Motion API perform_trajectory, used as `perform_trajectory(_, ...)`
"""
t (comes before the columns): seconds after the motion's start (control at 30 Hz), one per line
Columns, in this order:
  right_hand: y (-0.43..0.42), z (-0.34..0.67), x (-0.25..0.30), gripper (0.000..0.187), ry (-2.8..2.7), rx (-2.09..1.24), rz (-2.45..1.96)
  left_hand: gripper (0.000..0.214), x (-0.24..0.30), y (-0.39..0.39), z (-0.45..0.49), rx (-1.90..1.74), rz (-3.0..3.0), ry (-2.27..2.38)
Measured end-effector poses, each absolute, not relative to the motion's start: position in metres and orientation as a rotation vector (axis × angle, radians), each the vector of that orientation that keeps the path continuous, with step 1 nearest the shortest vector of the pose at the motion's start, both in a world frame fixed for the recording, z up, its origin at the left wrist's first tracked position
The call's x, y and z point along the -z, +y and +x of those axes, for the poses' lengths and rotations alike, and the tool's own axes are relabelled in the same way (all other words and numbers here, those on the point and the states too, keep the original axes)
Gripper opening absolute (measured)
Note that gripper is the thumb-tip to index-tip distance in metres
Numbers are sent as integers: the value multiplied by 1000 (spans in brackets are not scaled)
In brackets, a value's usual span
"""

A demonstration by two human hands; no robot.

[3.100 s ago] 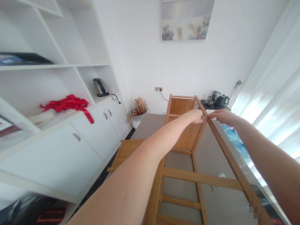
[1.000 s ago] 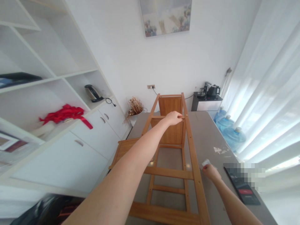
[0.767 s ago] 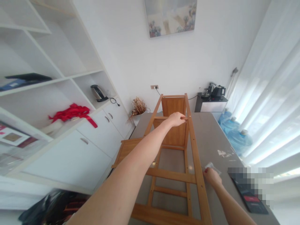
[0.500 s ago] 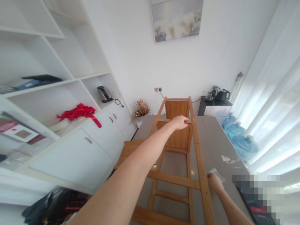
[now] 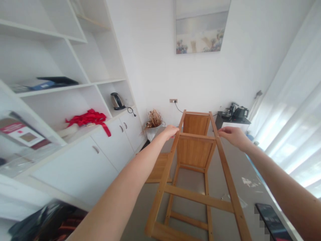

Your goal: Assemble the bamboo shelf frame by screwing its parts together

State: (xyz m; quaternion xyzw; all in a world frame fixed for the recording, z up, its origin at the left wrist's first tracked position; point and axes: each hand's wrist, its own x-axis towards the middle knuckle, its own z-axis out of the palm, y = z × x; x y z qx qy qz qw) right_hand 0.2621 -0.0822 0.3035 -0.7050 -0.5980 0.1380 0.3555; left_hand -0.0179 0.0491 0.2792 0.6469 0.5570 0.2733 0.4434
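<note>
A wooden frame with slats and panels (image 5: 195, 155), like an unfinished rack or chair, stands on the grey table (image 5: 188, 185). My left hand (image 5: 171, 132) is closed at its left rail (image 5: 164, 179), near the upper crossbar (image 5: 198, 136). Across from it, my right hand (image 5: 233, 136) is pinched against the outer side of the right rail (image 5: 227, 174), level with that crossbar. Whatever is between those fingertips is too small to make out. A small clear plastic bag (image 5: 242, 202) lies right of the frame. Beyond the left rail rests a separate wooden panel (image 5: 158, 167).
A phone (image 5: 272, 219) lies at the table's right edge. White shelving (image 5: 75, 87) with red ribbon (image 5: 87, 117) and a kettle (image 5: 117, 101) lines the left. Dried plants (image 5: 154, 118) stand behind the table; a coffee maker (image 5: 233, 108) is at the back right.
My left hand has moved from the crossbar's right end to the left rail. My right hand has left the plastic bag and risen to the right rail. The view has shifted slightly.
</note>
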Motion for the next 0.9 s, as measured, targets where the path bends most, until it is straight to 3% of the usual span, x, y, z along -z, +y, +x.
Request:
perform_trajectory(0.13, -27, 180, -322, 21, -1841, -435, -1648, 4, -266, 49, -28, -650, 1471, 1312)
perform_trajectory(0.33, 17, 111, -315, 23, -1994, -338, -1776, 6, -259, 58, -51, -629, 1362, 1194)
perform_trajectory(0.63, 45, 80, -308, 20, -2204, -137, -1837, 10, -251, 78, -64, -587, 1298, 1084)
perform_trajectory(0.9, 60, 77, -310, 15, -2243, -260, -1920, 7, -243, 88, -64, -566, 1262, 1037)
